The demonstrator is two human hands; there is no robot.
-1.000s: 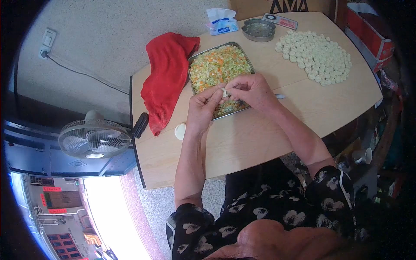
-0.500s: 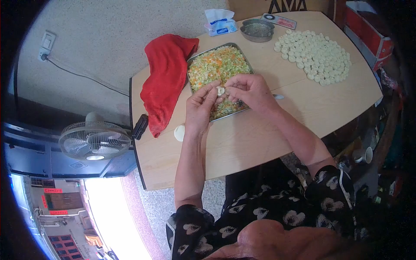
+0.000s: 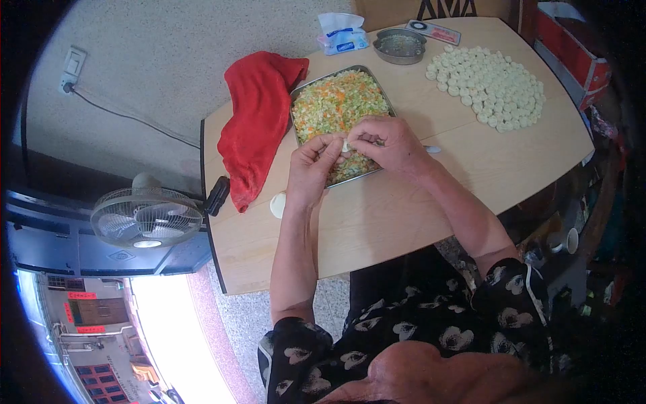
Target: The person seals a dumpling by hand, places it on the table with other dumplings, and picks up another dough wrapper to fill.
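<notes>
Over the near part of a metal tray (image 3: 356,178), a small white dumpling (image 3: 346,145) is pinched between my fingertips. My left hand (image 3: 309,170) grips its left side with thumb and fingers. From the right, my right hand (image 3: 398,147) pinches its edge. The fingers hide most of the dumpling. Chopped green, white and orange vegetable filling (image 3: 340,101) fills the tray. A round white dough wrapper (image 3: 278,206), or a stack of them, lies beside my left wrist. Past my right hand, a utensil handle (image 3: 433,149) sticks out.
Many small white dumplings (image 3: 488,87) lie grouped at the table's right. A red cloth (image 3: 259,124) is left of the tray. At the back are a tissue pack (image 3: 343,35), a round metal tin (image 3: 400,47) and a flat case (image 3: 434,32). A fan (image 3: 147,212) stands left of the table.
The dumpling's open top faced up between my fingers before; now my right fingers have closed in over it, and less of it shows. Both hands have barely shifted.
</notes>
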